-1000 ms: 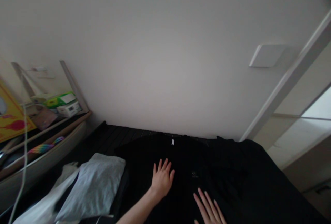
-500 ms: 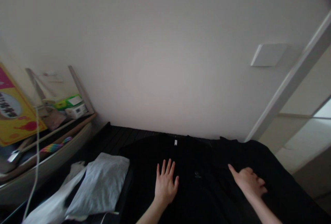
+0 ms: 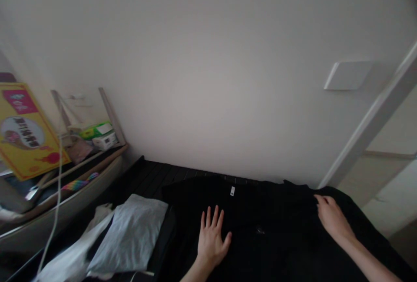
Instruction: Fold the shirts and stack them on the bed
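A black shirt [image 3: 243, 217] with a small white neck label [image 3: 232, 191] and a small chest logo lies spread out in front of me. My left hand [image 3: 213, 238] rests flat on it, left of the logo, fingers spread. Over at the shirt's right part, my right hand [image 3: 332, 217] has its fingers drawn together on the black fabric. The dark cloth makes the exact fold under those fingertips hard to see. Left of the shirt are a folded grey garment [image 3: 132, 234] and a whitish cloth [image 3: 76, 247].
A black slatted surface [image 3: 153, 171] shows along the wall. At the left stand a yellow printed box [image 3: 31, 130], a light bin-like holder [image 3: 107, 177] and a small green-and-white box [image 3: 104, 136]. A white cable [image 3: 59, 186] hangs before them. A white plate [image 3: 348, 75] is on the wall.
My right hand has moved right and toward the wall, its fingers going from spread to drawn together on the fabric. My left hand stays flat on the shirt. The view has shifted slightly left.
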Available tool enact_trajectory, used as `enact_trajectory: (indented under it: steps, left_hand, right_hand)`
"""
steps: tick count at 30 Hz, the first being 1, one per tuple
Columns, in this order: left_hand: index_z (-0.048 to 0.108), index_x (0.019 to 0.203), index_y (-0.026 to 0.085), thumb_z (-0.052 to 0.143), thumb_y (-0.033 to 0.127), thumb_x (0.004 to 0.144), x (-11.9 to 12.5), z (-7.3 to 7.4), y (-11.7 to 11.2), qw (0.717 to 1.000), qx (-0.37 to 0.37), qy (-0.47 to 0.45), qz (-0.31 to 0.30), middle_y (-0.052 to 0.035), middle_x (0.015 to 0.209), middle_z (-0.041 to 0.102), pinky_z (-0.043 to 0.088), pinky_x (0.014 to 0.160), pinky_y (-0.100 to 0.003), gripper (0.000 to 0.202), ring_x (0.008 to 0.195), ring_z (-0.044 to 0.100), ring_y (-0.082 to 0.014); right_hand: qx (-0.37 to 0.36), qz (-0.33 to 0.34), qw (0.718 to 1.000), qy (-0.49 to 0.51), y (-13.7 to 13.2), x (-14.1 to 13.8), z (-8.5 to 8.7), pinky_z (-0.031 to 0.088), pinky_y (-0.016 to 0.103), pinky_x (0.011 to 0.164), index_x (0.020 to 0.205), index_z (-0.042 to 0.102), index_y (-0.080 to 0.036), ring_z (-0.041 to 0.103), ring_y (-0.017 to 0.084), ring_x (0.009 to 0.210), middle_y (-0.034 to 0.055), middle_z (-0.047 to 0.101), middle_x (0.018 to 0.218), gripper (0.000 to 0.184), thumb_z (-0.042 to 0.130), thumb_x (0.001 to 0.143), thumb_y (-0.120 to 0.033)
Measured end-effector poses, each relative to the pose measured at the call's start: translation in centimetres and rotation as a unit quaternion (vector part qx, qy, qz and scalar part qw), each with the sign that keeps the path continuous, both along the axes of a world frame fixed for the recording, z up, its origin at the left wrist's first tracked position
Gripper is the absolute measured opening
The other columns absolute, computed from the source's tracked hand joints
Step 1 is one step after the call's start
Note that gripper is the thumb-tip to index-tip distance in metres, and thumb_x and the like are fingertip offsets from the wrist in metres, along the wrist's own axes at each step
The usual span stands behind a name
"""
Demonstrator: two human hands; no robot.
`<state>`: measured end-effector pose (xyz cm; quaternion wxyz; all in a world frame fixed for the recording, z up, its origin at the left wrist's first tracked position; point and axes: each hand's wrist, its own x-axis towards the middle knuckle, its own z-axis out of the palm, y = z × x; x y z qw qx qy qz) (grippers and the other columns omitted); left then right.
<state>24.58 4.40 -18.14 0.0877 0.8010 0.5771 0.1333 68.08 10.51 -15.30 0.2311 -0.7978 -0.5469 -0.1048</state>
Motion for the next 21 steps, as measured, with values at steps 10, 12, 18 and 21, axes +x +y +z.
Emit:
enact_trajectory:
  steps: [10,12,18,21]
  left_hand:
    - [0.022,0.151,0.028,0.031,0.056,0.091,0.1,0.1,0.1,1.000,0.006,-0.004,0.020,0.0038,0.157,0.012,0.015,0.117,-0.054,0.067,0.145,0.010,-0.0313]
    - [0.025,0.150,0.025,0.030,0.058,0.091,0.2,0.0,0.2,1.000,0.010,-0.001,0.029,0.0019,0.157,0.015,0.016,0.117,-0.052,0.067,0.145,0.011,-0.0305]
    - [0.031,0.148,0.022,0.031,0.059,0.090,0.6,0.5,0.0,0.999,0.012,0.012,0.036,-0.0014,0.157,0.020,0.016,0.118,-0.050,0.069,0.145,0.014,-0.0291]
    - [0.027,0.149,0.023,0.037,0.056,0.090,0.7,1.6,-0.6,0.999,0.015,0.010,0.031,-0.0005,0.157,0.017,0.015,0.118,-0.049,0.069,0.145,0.012,-0.0294]
  right_hand:
    - [-0.070,-0.209,0.955,0.201,-3.7,-4.7,-4.4,0.042,0.060,0.083,0.132,0.044,0.004,0.045,0.051,0.117,0.0384,0.048,0.123,0.085,0.042,0.077,-0.061]
    - [-0.095,-0.160,0.969,0.159,-4.5,-5.6,-4.5,0.042,0.059,0.083,0.122,0.055,-0.003,0.046,0.048,0.117,0.0330,0.052,0.122,0.071,0.043,0.078,-0.058]
    - [-0.042,-0.010,0.981,0.190,-5.0,-8.1,-3.1,0.047,0.045,0.084,0.122,0.051,-0.001,0.060,0.036,0.103,0.0252,0.062,0.108,0.057,0.033,0.087,-0.041]
    - [0.018,-0.029,0.974,0.225,-5.4,-6.9,-1.7,0.048,0.042,0.080,0.128,0.045,-0.002,0.062,0.034,0.096,0.0229,0.063,0.106,0.058,0.034,0.087,-0.042]
